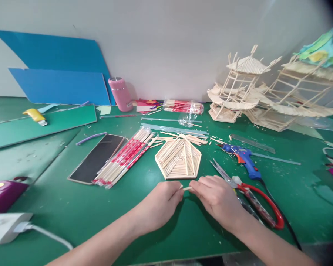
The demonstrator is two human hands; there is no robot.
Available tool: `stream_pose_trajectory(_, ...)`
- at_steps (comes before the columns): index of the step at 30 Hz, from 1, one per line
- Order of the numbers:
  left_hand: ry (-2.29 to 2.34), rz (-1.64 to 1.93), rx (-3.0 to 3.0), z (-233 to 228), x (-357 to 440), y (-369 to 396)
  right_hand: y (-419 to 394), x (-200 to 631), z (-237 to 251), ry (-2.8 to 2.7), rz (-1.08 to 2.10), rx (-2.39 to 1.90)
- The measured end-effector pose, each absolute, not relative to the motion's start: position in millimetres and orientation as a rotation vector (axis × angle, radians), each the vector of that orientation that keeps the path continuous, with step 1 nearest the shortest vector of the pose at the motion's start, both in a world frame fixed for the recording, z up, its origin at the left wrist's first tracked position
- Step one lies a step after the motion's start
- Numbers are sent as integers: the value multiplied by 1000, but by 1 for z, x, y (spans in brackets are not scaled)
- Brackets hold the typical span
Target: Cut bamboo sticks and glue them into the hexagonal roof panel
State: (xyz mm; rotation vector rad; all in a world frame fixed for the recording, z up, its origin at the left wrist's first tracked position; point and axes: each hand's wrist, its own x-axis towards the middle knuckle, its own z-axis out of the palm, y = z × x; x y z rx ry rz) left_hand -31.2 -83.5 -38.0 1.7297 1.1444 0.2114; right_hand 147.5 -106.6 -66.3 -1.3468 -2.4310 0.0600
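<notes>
Big green table point(72, 207), hexagon stick panel point(178, 159) in the middle. Just below it, left hand point(162, 203) and right hand point(218, 197) each pinch an end of a small stick point(187, 188), probably just one piece.

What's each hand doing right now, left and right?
Left hand: fingers pinched shut on one end of the short pale wooden stick.
Right hand: fingers pinched shut on the other end.
</notes>
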Motion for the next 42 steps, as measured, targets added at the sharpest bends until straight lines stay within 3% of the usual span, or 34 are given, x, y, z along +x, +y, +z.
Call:
stream_pose_trajectory(8, 1147, 368, 1743, -35, -40, -88, -111, 128, -57, -2317, 78, -1391)
stream_pose_trajectory(18, 805, -33, 1982, -15, -50, -66, -97, 144, -22, -2829, 141, -1174)
stream_pose_trajectory(22, 891, 92, 2002, -15, -46, -56, -94, 151, -7, -2934, 595, -1024)
stream_pose_trajectory(24, 961, 207, 1776, -15, -47, -50, -88, 157, -3, -2774, 925, -1019)
stream_pose_trajectory(26, 922, 247, 1488, -16, -48, -46, -79, 165, -4, -2494, 1063, -1189)
stream_pose_trajectory(32, 844, 306, 1120, -22, -39, -42, -58, 173, -19, -1887, 1092, -1422)
stream_pose_trajectory(38, 782, 329, 984, -28, -24, -39, -59, 165, -21, -1836, 1181, -1339)
stream_pose_trajectory(42, 754, 344, 916, -32, -23, -35, -51, 177, -31, -1834, 967, -1471)
